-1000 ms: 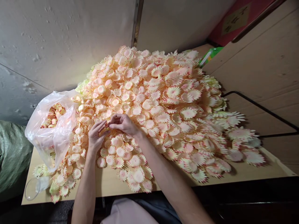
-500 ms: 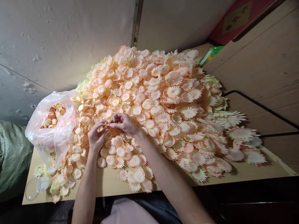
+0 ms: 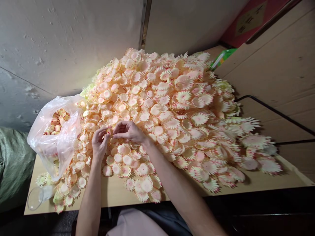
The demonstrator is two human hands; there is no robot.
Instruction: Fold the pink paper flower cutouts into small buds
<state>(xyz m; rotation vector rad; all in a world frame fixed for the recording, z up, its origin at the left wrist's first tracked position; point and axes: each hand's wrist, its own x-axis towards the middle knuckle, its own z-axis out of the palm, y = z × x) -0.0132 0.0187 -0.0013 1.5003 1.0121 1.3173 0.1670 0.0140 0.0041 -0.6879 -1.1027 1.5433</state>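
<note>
My left hand [image 3: 98,143] is closed in a pinch on a small cream-and-red artificial flower piece [image 3: 108,130]. Just to its right, my right hand [image 3: 130,131] has thumb and forefinger pressed together, fingertips close to that piece. Whatever the right fingertips grip is too small to make out. Both hands are over a large heap of artificial flower petal pieces [image 3: 162,101], cream and pale pink with scalloped, red-tipped edges.
A clear plastic bag [image 3: 66,144] of curled red-and-cream pieces [image 3: 58,122] lies left of the heap. A transparent cup [image 3: 35,198] lies near the front left corner of the table [image 3: 114,193]. Cardboard [image 3: 275,78] with a black bar [image 3: 283,119] stands right; a green sack [image 3: 14,167] left.
My fingertips have come slightly apart. The left hand has turned and shifted a little left, bringing the small flower piece into clearer sight.
</note>
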